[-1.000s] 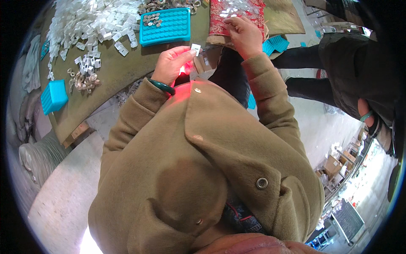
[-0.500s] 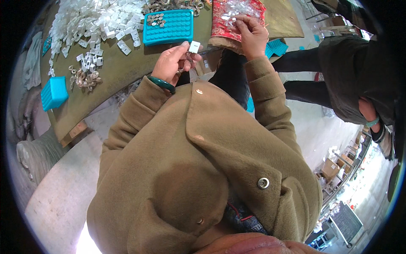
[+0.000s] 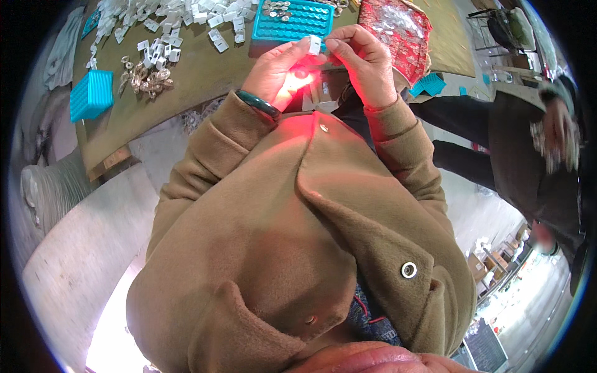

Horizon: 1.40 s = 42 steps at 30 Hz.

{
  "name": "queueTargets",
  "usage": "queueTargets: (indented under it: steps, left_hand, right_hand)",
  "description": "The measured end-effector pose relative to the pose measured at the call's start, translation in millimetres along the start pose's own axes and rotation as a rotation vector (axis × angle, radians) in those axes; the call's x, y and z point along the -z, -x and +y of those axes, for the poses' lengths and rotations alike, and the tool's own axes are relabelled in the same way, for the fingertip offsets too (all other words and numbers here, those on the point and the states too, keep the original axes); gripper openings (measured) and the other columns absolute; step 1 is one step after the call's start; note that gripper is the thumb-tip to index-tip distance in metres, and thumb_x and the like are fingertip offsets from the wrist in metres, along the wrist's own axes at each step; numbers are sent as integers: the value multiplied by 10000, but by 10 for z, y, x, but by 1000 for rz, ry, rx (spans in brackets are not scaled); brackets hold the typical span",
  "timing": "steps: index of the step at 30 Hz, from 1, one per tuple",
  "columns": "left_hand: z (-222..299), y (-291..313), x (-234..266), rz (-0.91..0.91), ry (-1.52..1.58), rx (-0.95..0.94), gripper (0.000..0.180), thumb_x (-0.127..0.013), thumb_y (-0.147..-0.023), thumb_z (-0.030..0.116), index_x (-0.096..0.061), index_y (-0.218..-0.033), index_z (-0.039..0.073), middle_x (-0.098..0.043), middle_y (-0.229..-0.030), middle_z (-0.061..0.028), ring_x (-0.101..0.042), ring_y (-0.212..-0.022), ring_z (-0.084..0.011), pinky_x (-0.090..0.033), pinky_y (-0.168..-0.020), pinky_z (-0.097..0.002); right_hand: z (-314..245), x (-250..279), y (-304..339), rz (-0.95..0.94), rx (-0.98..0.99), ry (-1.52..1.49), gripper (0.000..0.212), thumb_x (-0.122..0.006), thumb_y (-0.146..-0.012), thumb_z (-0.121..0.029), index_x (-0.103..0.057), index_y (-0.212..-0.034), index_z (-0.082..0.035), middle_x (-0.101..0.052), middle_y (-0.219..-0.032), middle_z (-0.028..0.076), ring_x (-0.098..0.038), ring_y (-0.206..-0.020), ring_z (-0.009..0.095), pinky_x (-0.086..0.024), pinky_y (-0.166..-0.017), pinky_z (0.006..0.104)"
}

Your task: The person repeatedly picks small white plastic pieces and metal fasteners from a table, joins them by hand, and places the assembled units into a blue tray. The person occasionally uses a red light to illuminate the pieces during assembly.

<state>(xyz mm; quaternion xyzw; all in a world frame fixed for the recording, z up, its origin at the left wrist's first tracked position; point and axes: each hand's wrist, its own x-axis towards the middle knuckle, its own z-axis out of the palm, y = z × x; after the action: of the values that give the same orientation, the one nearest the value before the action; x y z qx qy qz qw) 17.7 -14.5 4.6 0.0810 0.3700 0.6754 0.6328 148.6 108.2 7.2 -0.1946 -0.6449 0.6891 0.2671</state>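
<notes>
Coat (image 3: 292, 248) fills most of what I see from up here, a big brown one with a round metal snap (image 3: 408, 270) low on the right. Next in size is the tabletop (image 3: 186, 81), brown too, running across the top of my view. A red patterned cloth (image 3: 398, 31) lies on it at the upper right, with clear little bits piled on top. Beside the cloth sits a blue tray (image 3: 292, 18) with rows of small cups and a few round metal pieces in its far corner. A second small blue tray (image 3: 91, 93) sits near the left edge. White small tags (image 3: 186, 15) are heaped at the top left, and a little bunch of metal rings (image 3: 144, 73) lies just below them. Another person in dark clothes (image 3: 522, 155) stands off to the right, and looks blurry. My left hand (image 3: 280, 71) is up in front of the blue tray, with a dark green bangle (image 3: 257, 104) on the wrist and a red glow on the palm. Its grip is narrow, pinching a small white tag (image 3: 314, 45) between thumb and finger. My right hand (image 3: 367, 65) is right beside it, fingertips curled in tight and touching at the same tag, just in front of the tray's near edge.
</notes>
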Motion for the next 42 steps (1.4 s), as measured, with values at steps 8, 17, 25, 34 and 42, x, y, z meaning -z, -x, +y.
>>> queueTargets:
  steps: [8, 17, 25, 34, 42]
  left_hand:
    - [-10, -10, 97, 46, -16, -176, 247, -540, -987, 290, -609, -1085, 74, -655, -1046, -33, -475, -634, -13, -522, -814, -263]
    - [-8, -9, 197, 31, 173, -277, 251, -568, -971, 274, -595, -1106, 64, -654, -1002, -40, -529, -701, -66, -518, -827, -319]
    - [61, 43, 280, -85, 223, -161, 234, -578, -964, 244, -602, -1115, 67, -648, -975, -44, -557, -811, -123, -496, -875, -375]
    - [24, 9, 228, -102, 171, -163, 291, -563, -973, 247, -589, -1192, 58, -644, -1053, -64, -583, -907, -122, -480, -930, -379]
    - [35, 3, 258, -102, 205, -113, 253, -568, -972, 233, -605, -1136, 45, -655, -1007, -46, -609, -886, -121, -511, -866, -312]
  right_hand:
    - [37, -137, -79, 63, 310, 477, 134, -595, -935, -34, -614, -1059, 15, -645, -944, 22, -605, -881, 75, -506, -798, 226]
    - [-24, -197, -130, 90, -168, -270, 164, -559, -956, -77, -601, -1087, 12, -684, -1034, 164, -688, -910, 222, -556, -846, 320]
    - [14, -269, -163, 25, -243, -586, 109, -521, -978, -107, -566, -1050, -39, -631, -1189, 174, -631, -1069, 247, -493, -961, 373]
    - [-7, -397, -155, 69, -251, -568, 91, -562, -959, -100, -611, -958, -25, -645, -1154, 125, -624, -834, 115, -522, -772, 269]
    - [30, -458, -111, 123, 5, -61, 107, -589, -937, -37, -623, -1021, 19, -665, -1082, 86, -608, -929, 114, -490, -846, 239]
